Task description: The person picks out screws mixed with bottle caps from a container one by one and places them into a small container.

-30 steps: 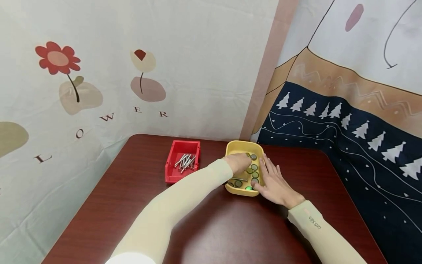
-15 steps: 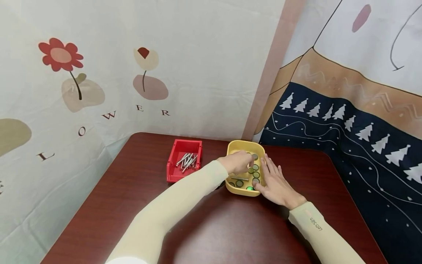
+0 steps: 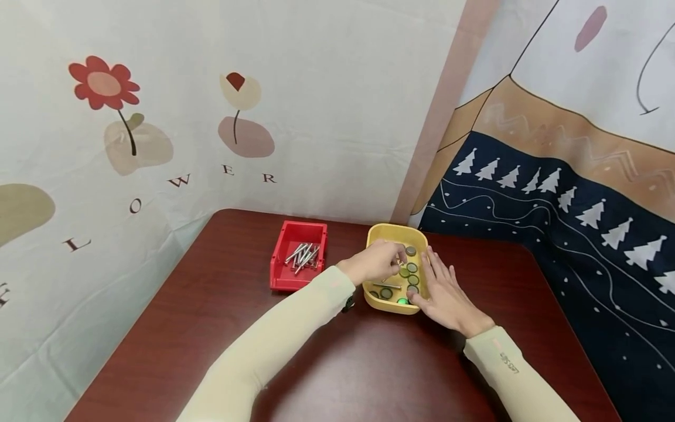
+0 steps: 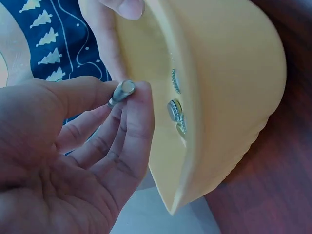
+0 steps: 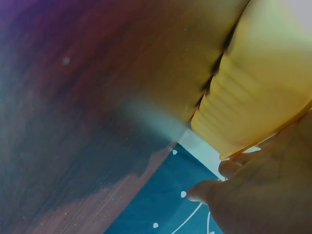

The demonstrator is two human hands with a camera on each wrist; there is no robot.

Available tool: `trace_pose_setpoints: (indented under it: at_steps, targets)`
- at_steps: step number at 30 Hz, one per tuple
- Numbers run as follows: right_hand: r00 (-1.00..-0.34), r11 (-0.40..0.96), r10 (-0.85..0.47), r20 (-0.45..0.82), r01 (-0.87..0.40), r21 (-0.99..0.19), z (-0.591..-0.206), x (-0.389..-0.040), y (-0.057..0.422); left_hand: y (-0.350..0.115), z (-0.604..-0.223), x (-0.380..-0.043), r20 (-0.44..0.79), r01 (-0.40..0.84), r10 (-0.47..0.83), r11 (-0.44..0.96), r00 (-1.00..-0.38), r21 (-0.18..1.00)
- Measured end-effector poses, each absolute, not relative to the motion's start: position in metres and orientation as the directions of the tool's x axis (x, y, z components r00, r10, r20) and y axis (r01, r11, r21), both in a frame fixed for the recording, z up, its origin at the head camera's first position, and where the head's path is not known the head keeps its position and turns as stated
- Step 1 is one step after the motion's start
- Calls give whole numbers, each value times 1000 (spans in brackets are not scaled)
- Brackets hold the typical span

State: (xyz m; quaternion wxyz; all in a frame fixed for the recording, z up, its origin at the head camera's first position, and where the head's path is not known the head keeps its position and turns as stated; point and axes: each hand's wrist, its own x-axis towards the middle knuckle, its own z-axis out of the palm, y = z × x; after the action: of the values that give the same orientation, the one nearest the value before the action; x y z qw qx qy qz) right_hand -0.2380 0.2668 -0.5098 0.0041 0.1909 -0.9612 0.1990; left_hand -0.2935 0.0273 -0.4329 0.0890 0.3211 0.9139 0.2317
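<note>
A yellow tub (image 3: 396,230) stands near the far edge of the table. Above its inside, my left hand (image 3: 375,261) pinches a metal bolt (image 4: 124,89) between thumb and fingers; one round end pokes out in the left wrist view. My right hand (image 3: 447,300) lies against the tub's right side with fingers extended, the thumb reaching over the rim. Several bottle caps (image 3: 411,268) lie inside the tub, along with a green piece (image 3: 402,301) near the front wall. Another long bolt (image 3: 389,286) lies across the tub's floor, partly under my left hand.
Left of the tub, a red bin (image 3: 295,285) holds a pile of silver bolts (image 3: 302,256). The dark reddish table (image 3: 337,375) reaches back to a printed cloth wall (image 3: 337,117). A navy cloth with white trees (image 3: 508,177) hangs at the right.
My left hand has lifted from the tub's floor and shifted left a little, the pinched bolt now off the floor. My right hand stays at the rim. The head view has turned slightly left.
</note>
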Motion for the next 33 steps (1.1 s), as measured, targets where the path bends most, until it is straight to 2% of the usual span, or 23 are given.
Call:
trace_pose_setpoints:
  at_steps: [16, 29, 33]
  targets:
    - [-936, 851, -346, 55, -339, -401, -516, -237, 265, -3, -444, -275, 59, 373, 480, 592, -875, 715]
    - [-936, 854, -348, 54, -340, -394, -509, -241, 266, -25, -442, -274, 141, 398, 450, 550, -882, 735]
    - [-937, 853, -347, 45, -335, -400, -511, -240, 267, -32, -444, -271, 134, 386, 446, 541, -885, 747]
